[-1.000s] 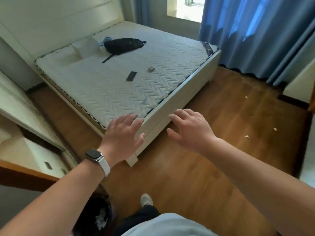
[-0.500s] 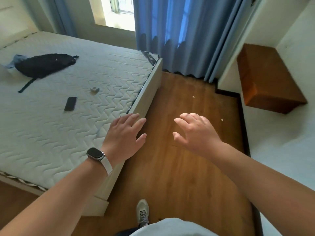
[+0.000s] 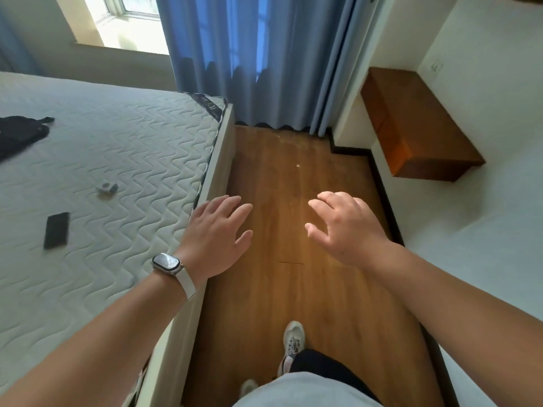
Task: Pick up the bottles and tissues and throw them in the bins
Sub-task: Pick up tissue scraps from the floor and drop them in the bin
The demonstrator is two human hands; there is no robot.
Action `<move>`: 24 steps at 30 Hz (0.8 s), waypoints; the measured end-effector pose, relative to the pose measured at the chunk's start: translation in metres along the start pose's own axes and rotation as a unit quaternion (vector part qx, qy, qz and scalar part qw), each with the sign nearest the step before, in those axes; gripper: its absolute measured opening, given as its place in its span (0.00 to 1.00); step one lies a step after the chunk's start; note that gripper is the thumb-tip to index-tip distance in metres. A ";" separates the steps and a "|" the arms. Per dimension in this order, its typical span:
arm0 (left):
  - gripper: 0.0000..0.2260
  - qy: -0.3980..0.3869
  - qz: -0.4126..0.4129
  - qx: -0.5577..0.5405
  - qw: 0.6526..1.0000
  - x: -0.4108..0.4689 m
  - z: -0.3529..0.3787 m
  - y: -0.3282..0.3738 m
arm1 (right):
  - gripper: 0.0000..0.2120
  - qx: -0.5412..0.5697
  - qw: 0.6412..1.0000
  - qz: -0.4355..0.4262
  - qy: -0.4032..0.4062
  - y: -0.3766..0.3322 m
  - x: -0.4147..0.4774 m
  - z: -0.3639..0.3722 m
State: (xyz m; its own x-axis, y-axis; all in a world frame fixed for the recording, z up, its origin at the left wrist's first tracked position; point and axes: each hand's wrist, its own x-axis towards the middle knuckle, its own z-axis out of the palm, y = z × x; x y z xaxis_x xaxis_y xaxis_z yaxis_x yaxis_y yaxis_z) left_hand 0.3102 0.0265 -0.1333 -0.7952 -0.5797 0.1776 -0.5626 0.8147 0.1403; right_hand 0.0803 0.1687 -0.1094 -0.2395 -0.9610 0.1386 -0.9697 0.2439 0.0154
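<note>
Swung right since a second ago: bed foot then dead ahead, now off to the left, with a floor aisle opened in front. Lost in that swing: the dark bin at near left. Gained: a wooden box on the right. Reads as walking the aisle in search of litter, nothing picked up yet. Left: mattress, white, quilted in wavy stitching, dark piped edge, soft-looking. Far: curtain, blue, hanging in folds to the floor. Centre: floor, brown wood-grain planks, smooth, slight sheen. Right: box, orange-brown wood, sharp-cornered, against a white wall. Far left on the mattress: black bag, limp fabric. Near centre: left hand, fingers spread, palm down, empty, over the mattress edge; right hand, fingers spread and slightly bent, empty, over bare floor; same pose as before. On the mattress: flat dark slab, likely a phone; small white lump, too small to name. No bottles or tissues recognisable anywhere; only a pale speck on the far floor, too small to tell.
</note>
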 end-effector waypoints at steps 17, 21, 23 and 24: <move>0.21 -0.018 0.048 0.010 0.999 0.267 0.043 -0.067 | 0.25 0.061 0.996 0.062 -0.030 0.117 0.223 0.068; 0.20 -0.009 0.063 0.015 0.998 0.344 0.053 -0.074 | 0.24 0.053 0.995 0.077 -0.027 0.159 0.280 0.072; 0.20 -0.018 0.071 0.006 0.997 0.372 0.060 -0.076 | 0.23 0.055 0.993 0.095 -0.035 0.174 0.300 0.076; 0.20 -0.023 0.080 0.007 0.997 0.385 0.064 -0.077 | 0.23 0.059 0.992 0.103 -0.038 0.179 0.308 0.079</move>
State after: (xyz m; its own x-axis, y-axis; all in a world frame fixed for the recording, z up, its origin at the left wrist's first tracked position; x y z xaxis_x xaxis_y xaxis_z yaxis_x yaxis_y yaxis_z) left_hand 0.0332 -0.2590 -0.1378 -0.8839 -0.4423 0.1519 -0.4315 0.8966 0.0999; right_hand -0.1712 -0.0943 -0.1420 -0.4324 -0.9002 0.0510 -0.8973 0.4241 -0.1221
